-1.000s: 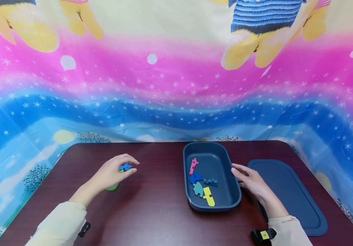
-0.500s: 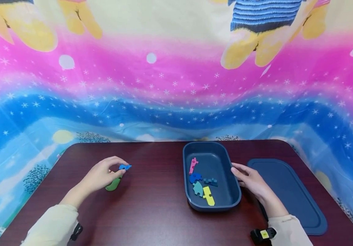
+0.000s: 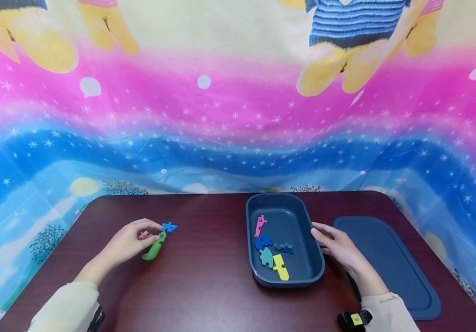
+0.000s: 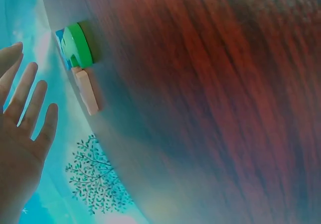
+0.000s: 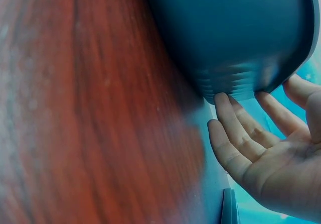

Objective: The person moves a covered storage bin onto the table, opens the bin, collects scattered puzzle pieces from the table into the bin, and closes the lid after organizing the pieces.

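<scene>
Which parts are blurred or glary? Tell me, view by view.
Head view: soft glare on the near tabletop; left wrist view: its grain smeared, with a bluish sheen beside the peach puzzle piece; right wrist view: the storage container looks soft-focused, the tabletop blurry toward the left edge.

From the head view, my left hand hides part of the peach piece; in the left wrist view, the green piece masks most of the blue piece. My right forearm covers some of the lid; the right wrist view's top edge crops the box.
</scene>
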`<state>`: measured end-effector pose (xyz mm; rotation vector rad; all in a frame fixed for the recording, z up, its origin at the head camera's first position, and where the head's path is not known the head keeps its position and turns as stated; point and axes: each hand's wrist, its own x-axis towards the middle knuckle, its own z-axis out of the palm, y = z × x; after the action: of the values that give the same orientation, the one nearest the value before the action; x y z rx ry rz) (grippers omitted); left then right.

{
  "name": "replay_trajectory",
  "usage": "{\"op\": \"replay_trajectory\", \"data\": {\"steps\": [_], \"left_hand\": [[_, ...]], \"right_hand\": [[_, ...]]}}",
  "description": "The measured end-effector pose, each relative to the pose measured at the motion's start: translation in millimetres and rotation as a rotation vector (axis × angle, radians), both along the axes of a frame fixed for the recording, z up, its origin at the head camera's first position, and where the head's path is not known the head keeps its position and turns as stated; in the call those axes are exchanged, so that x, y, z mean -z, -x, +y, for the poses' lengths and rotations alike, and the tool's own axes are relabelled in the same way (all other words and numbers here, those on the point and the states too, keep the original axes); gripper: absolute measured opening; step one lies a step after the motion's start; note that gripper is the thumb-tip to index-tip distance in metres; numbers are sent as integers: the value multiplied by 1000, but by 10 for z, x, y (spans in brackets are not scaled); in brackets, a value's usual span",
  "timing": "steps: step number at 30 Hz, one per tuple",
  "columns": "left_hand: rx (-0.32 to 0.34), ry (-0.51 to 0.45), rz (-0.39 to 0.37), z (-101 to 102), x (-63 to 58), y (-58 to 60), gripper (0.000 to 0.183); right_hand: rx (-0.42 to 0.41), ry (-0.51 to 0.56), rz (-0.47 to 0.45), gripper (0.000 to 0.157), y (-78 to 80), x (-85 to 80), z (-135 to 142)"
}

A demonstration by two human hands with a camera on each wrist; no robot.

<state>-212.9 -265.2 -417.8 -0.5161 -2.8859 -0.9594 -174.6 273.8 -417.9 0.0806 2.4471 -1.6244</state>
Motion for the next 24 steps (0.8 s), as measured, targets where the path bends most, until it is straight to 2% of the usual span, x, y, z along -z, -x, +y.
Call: {"op": "replay_trajectory", "data": {"steps": [8, 13, 24], "left_hand": [[-45, 5, -14, -139, 111, 30, 29], [-62, 11, -3, -216, 137, 34, 34], [-39, 6, -16, -333, 187, 99, 45]], "right_hand": [[-1, 5, -2, 71, 11, 10, -1], [4, 7, -7, 71, 10, 20, -5], [5, -5, -4, 71, -3, 15, 3]]}}
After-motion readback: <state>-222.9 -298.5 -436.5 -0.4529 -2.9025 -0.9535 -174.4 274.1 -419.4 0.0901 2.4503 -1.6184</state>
